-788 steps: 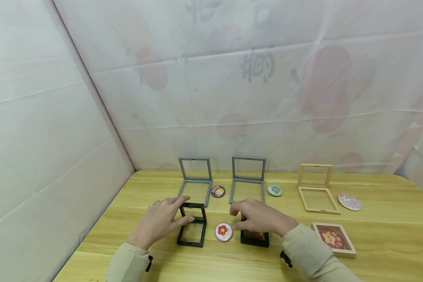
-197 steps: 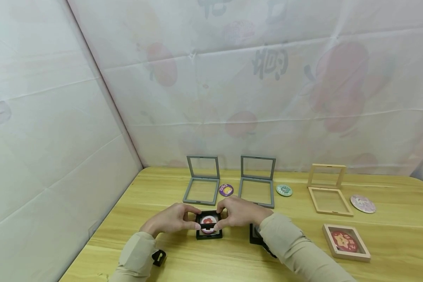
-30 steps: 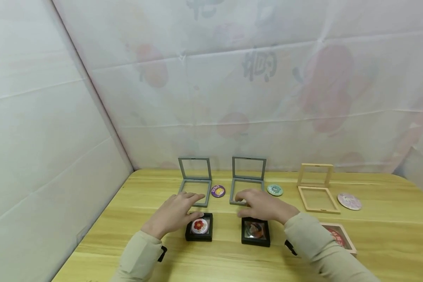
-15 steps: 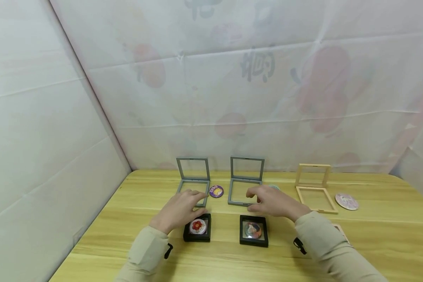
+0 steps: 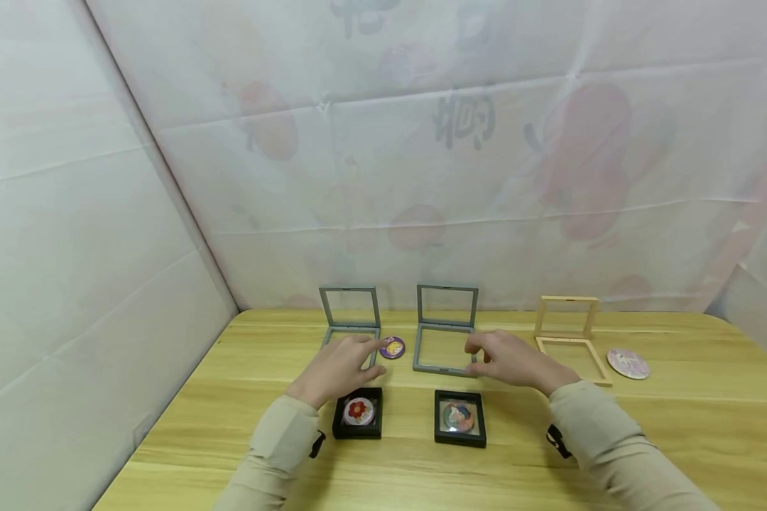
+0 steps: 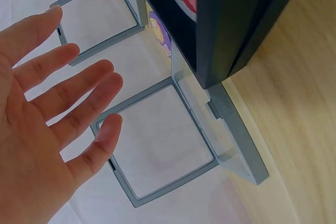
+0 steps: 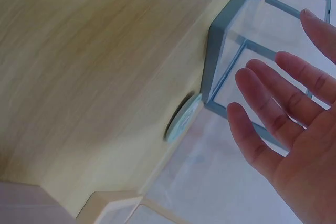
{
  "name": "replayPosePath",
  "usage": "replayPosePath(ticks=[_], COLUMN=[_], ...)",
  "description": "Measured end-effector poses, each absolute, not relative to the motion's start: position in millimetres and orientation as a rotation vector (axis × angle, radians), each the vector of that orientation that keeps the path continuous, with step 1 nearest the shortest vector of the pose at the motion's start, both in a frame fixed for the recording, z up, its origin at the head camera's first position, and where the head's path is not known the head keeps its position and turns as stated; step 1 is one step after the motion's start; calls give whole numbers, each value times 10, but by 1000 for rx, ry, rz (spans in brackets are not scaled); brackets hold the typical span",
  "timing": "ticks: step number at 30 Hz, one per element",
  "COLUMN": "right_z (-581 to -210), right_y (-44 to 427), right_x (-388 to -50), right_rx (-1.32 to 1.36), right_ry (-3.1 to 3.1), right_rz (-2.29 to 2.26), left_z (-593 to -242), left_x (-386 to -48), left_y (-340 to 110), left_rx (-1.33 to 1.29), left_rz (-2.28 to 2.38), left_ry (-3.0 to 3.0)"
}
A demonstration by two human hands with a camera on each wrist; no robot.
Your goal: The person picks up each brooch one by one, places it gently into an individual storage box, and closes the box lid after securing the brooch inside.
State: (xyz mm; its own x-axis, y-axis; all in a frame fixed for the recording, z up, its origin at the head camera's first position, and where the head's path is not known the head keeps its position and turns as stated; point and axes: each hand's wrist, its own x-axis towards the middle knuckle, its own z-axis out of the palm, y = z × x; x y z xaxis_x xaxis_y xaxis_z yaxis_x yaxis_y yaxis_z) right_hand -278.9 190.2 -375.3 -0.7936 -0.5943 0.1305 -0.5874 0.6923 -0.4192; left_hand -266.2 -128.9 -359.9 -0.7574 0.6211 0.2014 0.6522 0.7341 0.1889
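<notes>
My left hand (image 5: 336, 369) hovers over the front of the left grey frame (image 5: 352, 327), fingertips near the purple badge (image 5: 393, 348), holding nothing. In the left wrist view its fingers (image 6: 63, 93) are spread. My right hand (image 5: 515, 360), also holding nothing, is at the right edge of the other grey frame (image 5: 444, 370), hiding the green badge, which the right wrist view shows (image 7: 184, 118). Both grey frames stand with lids raised. Nearer me lie two closed black frames, one with a red-flower badge (image 5: 359, 411), the other with a multicoloured badge (image 5: 458, 416).
On the right, a light wooden frame (image 5: 567, 341) stands with its lid raised, beside a pale purple badge (image 5: 628, 363). My right sleeve covers the table area in front of them. A white cloth wall (image 5: 371, 177) rises behind the table.
Since the black frame with the flower badge was closed, both hands have moved away from it. Over the last second they moved farther back and rightward, the right one now covering the green badge.
</notes>
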Motion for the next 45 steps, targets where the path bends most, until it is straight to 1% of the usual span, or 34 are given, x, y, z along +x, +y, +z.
replayPosePath(ticks=[15,24,37,45], right_z=[-3763,-3808,-3770,-3788], right_y=[2052,2126,2187,2240], right_x=[-2853,-2894,-2952,-2980], right_rx=[-1001,-885,-812,-789], right_ry=[2867,2897,2942,2958], right_rz=[-774,-753,-705,-683], left_z=[-3597,-3564,-3507,-3535], left_x=[-2819,-2974,-3128,-3276], left_y=[-1184,-1110,-996,-873], left_rx=[-1033,-1051,-997,-1088], left_rz=[-402,-389,-412,-279], left_ry=[-2846,-2887,-2978,-3016])
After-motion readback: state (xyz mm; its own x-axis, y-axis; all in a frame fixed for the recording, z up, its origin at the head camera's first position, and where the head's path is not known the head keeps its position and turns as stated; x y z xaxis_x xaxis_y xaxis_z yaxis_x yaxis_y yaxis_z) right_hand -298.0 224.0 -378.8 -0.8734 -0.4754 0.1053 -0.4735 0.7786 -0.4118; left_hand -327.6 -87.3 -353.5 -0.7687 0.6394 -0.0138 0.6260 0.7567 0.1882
